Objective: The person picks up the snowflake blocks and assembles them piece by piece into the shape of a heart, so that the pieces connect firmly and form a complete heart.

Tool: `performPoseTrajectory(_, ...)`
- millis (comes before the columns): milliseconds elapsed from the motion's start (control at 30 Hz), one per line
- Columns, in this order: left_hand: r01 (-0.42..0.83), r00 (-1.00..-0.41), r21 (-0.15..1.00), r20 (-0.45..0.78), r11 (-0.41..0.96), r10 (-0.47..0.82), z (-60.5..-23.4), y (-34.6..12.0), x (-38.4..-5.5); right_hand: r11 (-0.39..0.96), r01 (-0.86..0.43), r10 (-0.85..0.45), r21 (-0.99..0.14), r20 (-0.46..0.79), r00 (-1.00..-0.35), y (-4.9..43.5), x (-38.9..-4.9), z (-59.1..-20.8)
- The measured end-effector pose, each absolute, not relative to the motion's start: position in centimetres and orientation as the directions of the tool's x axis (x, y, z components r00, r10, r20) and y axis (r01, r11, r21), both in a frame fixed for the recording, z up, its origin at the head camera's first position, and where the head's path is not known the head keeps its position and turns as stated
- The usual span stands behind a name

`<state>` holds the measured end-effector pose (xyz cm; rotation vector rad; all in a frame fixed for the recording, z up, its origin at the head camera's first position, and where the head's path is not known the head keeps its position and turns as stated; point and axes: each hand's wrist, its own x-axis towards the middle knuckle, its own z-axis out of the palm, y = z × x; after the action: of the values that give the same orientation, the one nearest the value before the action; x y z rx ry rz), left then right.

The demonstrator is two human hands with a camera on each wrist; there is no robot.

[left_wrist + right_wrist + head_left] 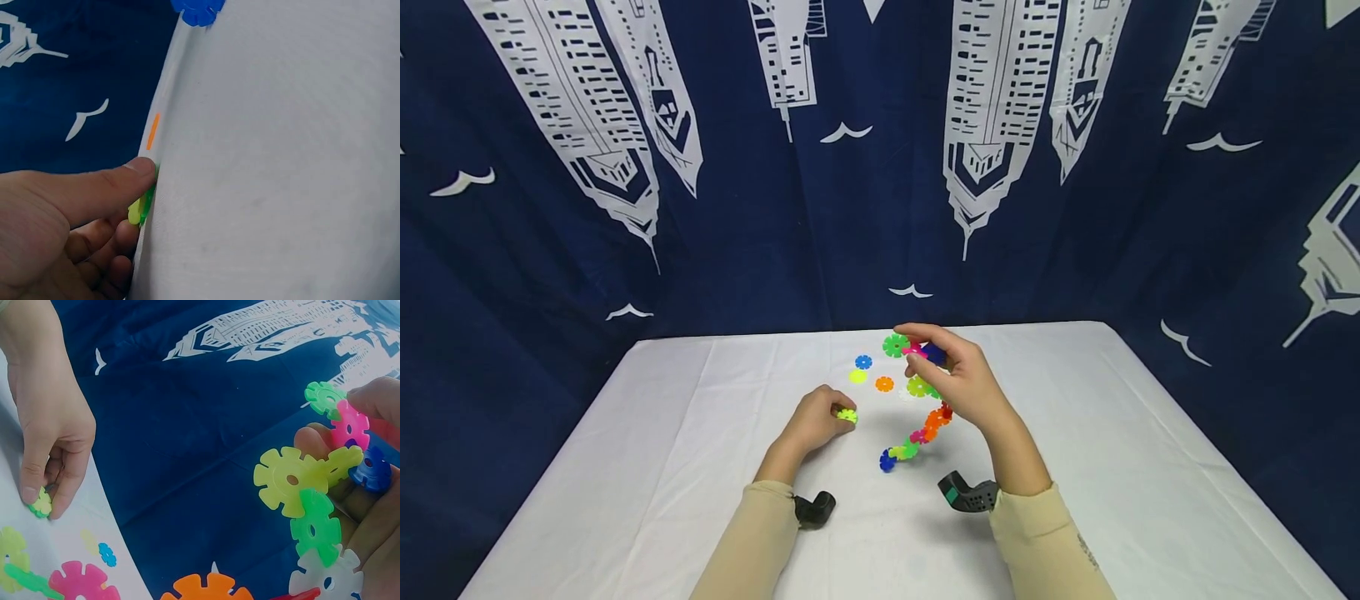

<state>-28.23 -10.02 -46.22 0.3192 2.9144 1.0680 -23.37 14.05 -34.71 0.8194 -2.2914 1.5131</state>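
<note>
My left hand (pixel 814 418) pinches a yellow and a green flower-shaped plastic disc (pixel 847 415) between thumb and fingers, close over the white table. In the left wrist view these discs (pixel 134 212) show edge-on under the thumb. My right hand (pixel 966 375) holds up a long chain of interlocked notched discs (pixel 932 423). Its thumb and fingers are curled around the upper part, where a pink disc (pixel 350 426), a green disc (pixel 325 398) and a dark blue disc (pixel 374 470) join. From there the chain hangs and curves down toward a blue end disc (pixel 887 460).
Loose blue (pixel 863 362), yellow (pixel 858 377) and orange (pixel 884 384) discs lie on the white tabletop (pixel 700 467) beyond the left hand. A dark blue cloth (pixel 850 208) with white building prints hangs behind the table. Each wrist wears a black camera (pixel 967 493).
</note>
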Motion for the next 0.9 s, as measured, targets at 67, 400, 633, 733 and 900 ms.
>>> performPoseTrajectory(67,0.191,-0.978,0.651,0.062,0.734,0.199,-46.4,-10.3,-28.1,0.298,-0.589,-0.305,-0.752,0.509,-0.805,13.9,-23.3,-34.8)
performPoseTrajectory(400,0.225,-0.962,0.657,0.032,0.719,0.272,-46.3,-11.1,-27.6,0.293,-0.613,-0.315,-0.734,0.531,-0.786,13.9,-23.2,-35.0)
performPoseTrajectory(633,0.271,-0.945,0.625,0.029,0.732,0.324,-46.0,-11.4,-27.7,0.289,-0.628,-0.327,-0.722,0.543,-0.774,13.8,-23.4,-34.9)
performPoseTrajectory(733,0.27,-0.947,0.639,0.042,0.72,0.318,-46.1,-11.4,-27.7,0.295,-0.629,-0.327,-0.719,0.543,-0.774,13.8,-23.4,-34.9)
performPoseTrajectory(900,0.215,-0.962,0.725,0.044,0.654,0.268,-45.7,-11.5,-27.6,0.319,-0.627,-0.323,-0.711,0.54,-0.777,13.8,-23.3,-34.7)
